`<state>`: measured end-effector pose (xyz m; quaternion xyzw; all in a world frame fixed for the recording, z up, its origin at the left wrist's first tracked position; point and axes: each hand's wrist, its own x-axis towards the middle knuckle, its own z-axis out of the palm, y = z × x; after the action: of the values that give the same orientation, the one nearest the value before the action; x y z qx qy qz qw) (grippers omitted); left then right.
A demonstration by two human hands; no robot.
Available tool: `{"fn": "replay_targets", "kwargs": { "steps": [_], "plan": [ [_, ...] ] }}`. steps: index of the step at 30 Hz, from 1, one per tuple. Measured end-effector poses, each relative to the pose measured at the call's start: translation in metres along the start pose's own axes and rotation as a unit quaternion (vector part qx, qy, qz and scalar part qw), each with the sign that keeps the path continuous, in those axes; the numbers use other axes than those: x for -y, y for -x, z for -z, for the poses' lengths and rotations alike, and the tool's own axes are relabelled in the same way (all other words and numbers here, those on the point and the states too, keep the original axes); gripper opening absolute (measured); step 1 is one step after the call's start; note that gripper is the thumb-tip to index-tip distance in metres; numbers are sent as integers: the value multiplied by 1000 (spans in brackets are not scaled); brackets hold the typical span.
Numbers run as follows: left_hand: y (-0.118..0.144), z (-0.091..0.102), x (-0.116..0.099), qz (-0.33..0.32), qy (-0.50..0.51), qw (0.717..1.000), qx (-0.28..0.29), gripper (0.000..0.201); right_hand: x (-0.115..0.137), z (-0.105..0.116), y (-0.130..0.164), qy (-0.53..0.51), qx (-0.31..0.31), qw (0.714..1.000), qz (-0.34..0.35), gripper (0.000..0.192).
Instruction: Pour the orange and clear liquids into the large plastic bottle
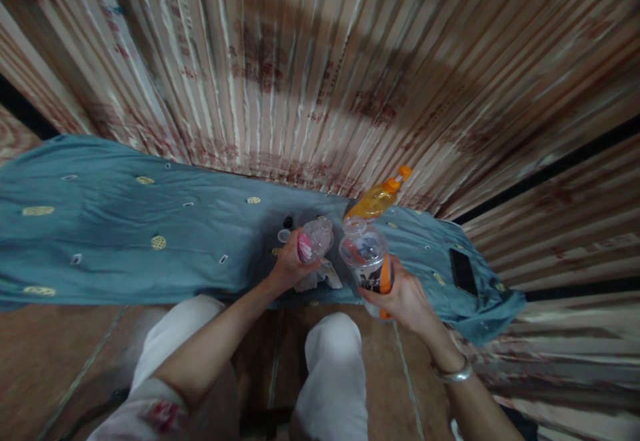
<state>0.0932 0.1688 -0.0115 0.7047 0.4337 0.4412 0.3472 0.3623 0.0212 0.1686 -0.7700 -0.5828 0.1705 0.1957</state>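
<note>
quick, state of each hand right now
Left hand: closed around a clear plastic bottle with a pink label.
Right hand: closed around a clear plastic cup with orange-and-black print.

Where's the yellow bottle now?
The yellow bottle is right of centre in the head view, just beyond the cup in the right hand, near the curtain.

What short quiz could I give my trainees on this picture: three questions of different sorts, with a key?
1. Open question: what does the left hand hold?
2. True or false: the phone lies on the cloth, nearer the right hand than the left.
3. Fill the gap: beyond the cup in the right hand is a yellow bottle, whose top is ____.

Key:
1. A clear bottle with a pink patch.
2. True.
3. Orange.
</note>
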Motion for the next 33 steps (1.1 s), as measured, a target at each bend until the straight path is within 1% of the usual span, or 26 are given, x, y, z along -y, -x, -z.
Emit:
{"fn": "replay_targets", "kwargs": {
  "steps": [4,7,10,14,18,25,33],
  "plan": [
    [0,-1,-3,1,4,1000,19,101,-5,-1,-5,71,-9,997,15,81],
    [0,-3,-2,2,5,1000,20,105,-10,1,-7,108,-13,993,36,82],
    [0,-6,-1,2,14,1000,20,107,-13,6,-8,134,-19,990,46,83],
    [-1,-12,2,0,25,1000,19,107,-17,16,-9,168,-21,984,63,79],
    [-2,-15,5,-4,30,999,16,106,-24,21,-11,183,-26,979,89,83],
    [-1,-14,4,-3,36,999,23,106,-38,23,-12,218,-49,965,135,81],
    [-2,-13,1,-10,43,998,33,104,-32,43,-14,255,-29,954,153,73]
  ]
}}
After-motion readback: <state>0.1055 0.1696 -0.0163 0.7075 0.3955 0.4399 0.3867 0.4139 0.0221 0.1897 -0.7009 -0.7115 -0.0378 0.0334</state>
